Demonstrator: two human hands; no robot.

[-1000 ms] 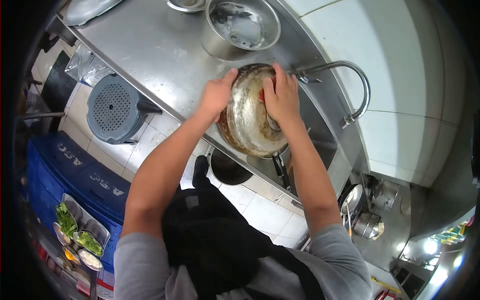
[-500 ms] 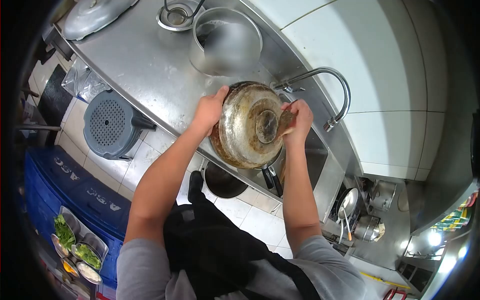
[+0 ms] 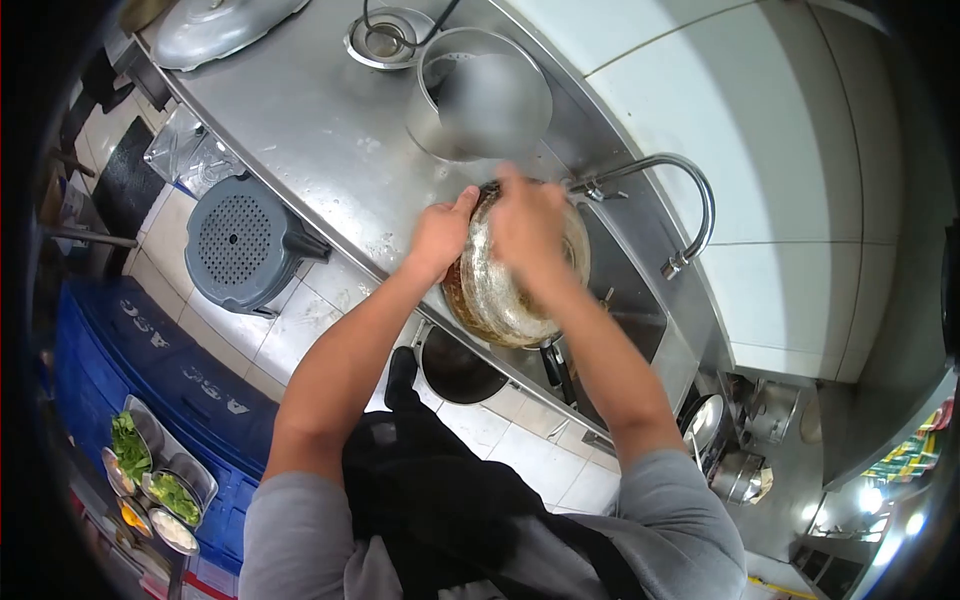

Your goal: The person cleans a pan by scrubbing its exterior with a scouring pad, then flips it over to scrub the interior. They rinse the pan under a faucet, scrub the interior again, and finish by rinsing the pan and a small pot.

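Observation:
A large, stained metal pan or bowl [image 3: 483, 290] is tilted at the sink's near edge, its brown-marked underside facing up. My left hand [image 3: 443, 235] grips its left rim, the thumb on top. Across its upper part lies my right hand [image 3: 530, 225], blurred by motion, with its fingers near the top rim. Whatever the right hand may hold cannot be made out. Black handles [image 3: 558, 370] stick out below the pan, over the sink. Just above the pan stands a big metal pot [image 3: 430, 125], its inside partly blurred.
A curved faucet [image 3: 707, 200] rises right of the sink [image 3: 640, 325]. On the steel counter [image 3: 300, 120] are a lid [image 3: 215, 30] and a small metal bowl [image 3: 360, 48]. Below the counter stand a grey stool [image 3: 240, 240] and a dark pot [image 3: 460, 368]. Blue bins [image 3: 170, 370] are lower left.
My right hand has moved from the pan's right side up and left across its underside. My left hand keeps its hold on the rim. The whole view has shifted slightly.

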